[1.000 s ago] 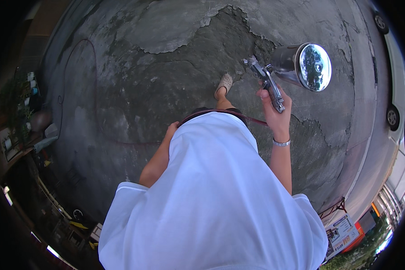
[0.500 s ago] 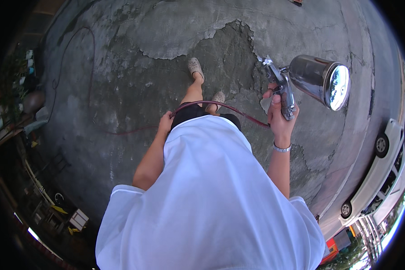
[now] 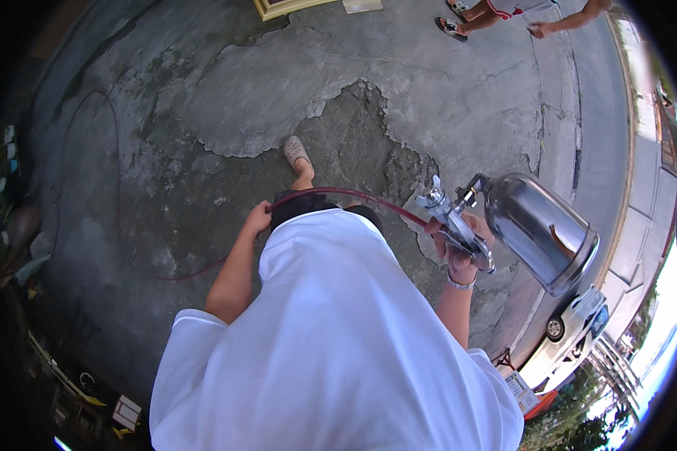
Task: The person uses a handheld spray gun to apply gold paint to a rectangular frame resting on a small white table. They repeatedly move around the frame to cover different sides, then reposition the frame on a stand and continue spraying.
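Note:
My right hand (image 3: 459, 252) grips the handle of a metal spray gun (image 3: 450, 218) with a large shiny open cup (image 3: 540, 231) fixed to it, held out at my right. A thin red hose (image 3: 346, 194) runs from the gun across my front to my left hand (image 3: 257, 219), which is closed around it at my hip. From there the hose trails down to the cracked concrete ground (image 3: 203, 128) on my left. My white shirt fills the lower middle, and one foot in a light shoe (image 3: 295, 151) steps forward.
Another person's legs in sandals (image 3: 459, 22) and a hand stand at the top right. A framed panel (image 3: 286, 6) lies at the top edge. A white car (image 3: 572, 331) is parked on the road at the right. Clutter lines the dark left edge.
The view has swung and I have walked forward over the broken concrete patch. The spray gun stays in my right hand and the hose in my left; another person has come into view at the top.

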Available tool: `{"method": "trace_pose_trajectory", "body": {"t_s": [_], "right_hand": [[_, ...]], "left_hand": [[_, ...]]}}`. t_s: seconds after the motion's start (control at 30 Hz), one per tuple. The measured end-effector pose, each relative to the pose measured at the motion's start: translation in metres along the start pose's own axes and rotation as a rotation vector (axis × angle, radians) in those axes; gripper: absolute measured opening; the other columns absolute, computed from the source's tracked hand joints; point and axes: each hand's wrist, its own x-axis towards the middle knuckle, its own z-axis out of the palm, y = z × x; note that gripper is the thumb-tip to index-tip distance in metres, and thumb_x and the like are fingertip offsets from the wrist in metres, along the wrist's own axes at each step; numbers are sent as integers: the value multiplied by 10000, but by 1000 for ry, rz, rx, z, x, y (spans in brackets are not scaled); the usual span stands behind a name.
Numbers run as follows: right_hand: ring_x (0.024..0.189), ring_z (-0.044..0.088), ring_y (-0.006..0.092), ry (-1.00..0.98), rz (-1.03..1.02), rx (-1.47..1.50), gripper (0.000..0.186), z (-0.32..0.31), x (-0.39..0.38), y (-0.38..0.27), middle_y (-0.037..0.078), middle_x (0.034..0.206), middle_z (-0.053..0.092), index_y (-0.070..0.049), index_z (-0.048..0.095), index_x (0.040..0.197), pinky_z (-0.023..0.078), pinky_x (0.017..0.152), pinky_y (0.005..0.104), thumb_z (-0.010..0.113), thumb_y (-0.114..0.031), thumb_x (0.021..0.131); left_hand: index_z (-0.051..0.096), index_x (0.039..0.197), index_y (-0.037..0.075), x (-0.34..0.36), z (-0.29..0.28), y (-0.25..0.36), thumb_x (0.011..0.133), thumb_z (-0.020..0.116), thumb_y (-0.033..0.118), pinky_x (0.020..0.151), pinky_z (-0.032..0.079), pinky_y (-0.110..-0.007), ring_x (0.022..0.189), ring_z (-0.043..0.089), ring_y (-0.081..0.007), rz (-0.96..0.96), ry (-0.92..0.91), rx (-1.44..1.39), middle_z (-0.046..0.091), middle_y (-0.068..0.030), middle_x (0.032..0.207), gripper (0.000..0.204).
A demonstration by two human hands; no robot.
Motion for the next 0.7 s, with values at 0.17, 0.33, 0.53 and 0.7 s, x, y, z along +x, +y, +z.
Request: {"method": "trace_pose_trajectory", "body": {"t_s": [0.17,0.33,0.53,0.7], "right_hand": [[666,671,246,0,64,157,859,16,39,-7,308,989,689,102,575,1266,434,428,226,850,-540,766],[795,721,389,-112,48,270,806,47,70,-14,321,1099,659,51,559,1317,497,448,274,838,-499,799],[724,698,342,-99,40,227,737,65,118,-2,296,1004,669,7,559,1223,468,428,276,808,-551,810],[653,657,293,-160,203,117,766,50,156,0,287,901,680,5,555,1184,420,417,260,795,-607,793]], "left_hand": [[599,1281,83,8,-113,135,987,595,428,915,479,-320,1016,645,-197,246,-393,-382,678,-76,1107,453],[589,1271,20,-62,-191,309,967,566,617,776,526,-279,841,652,-139,875,-656,-784,673,-72,945,671],[573,1016,50,-133,-218,408,997,603,496,541,482,-217,589,602,-93,1095,-956,-1057,626,-35,757,447],[513,926,60,-113,-236,429,1048,579,338,503,499,-235,549,610,-113,959,-1132,-1076,596,-20,723,310]]}}
